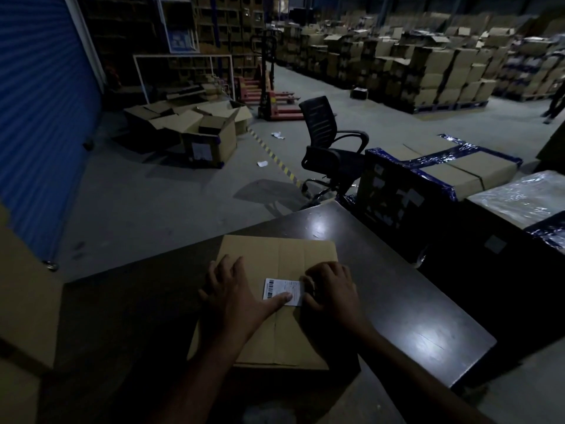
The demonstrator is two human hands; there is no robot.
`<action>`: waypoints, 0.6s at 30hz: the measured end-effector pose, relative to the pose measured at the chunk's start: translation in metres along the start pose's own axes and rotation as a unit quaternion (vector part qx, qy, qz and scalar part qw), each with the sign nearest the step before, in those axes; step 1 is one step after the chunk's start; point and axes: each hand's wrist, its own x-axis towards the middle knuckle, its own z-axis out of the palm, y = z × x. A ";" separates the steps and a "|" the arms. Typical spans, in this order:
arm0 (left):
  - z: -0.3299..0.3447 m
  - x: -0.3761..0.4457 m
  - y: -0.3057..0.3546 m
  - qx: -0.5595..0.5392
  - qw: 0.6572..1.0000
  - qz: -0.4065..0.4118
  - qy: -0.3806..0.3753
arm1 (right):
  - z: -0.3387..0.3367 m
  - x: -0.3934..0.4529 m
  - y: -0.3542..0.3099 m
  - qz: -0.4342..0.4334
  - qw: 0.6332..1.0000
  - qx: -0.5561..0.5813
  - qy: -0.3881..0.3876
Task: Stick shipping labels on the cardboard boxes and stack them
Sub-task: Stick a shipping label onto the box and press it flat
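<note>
A flat brown cardboard box (275,258) lies on the dark table (412,307) in front of me. A white shipping label (278,286) with a barcode sits on the box top, near the middle seam. My left hand (232,292) rests spread on the box, its thumb pressing the label's lower edge. My right hand (331,289) lies at the label's right edge with fingers curled, knuckles down on the cardboard; whether it pinches the label's edge is hidden.
Taped and wrapped cartons (458,169) stand right of the table. A black office chair (330,148) is just beyond the table's far corner. Open boxes (198,127) lie on the floor at left, a pallet jack (272,99) behind, stacked cartons (428,71) at the back.
</note>
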 end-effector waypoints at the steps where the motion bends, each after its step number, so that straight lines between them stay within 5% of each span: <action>1: 0.000 0.000 0.000 0.004 1.000 0.000 0.000 | 0.000 0.000 0.000 -0.002 1.000 0.000 -0.001; 18: 0.003 0.000 -0.001 0.006 1.000 -0.001 0.011 | -0.006 -0.003 -0.008 0.003 1.000 -0.010 -0.011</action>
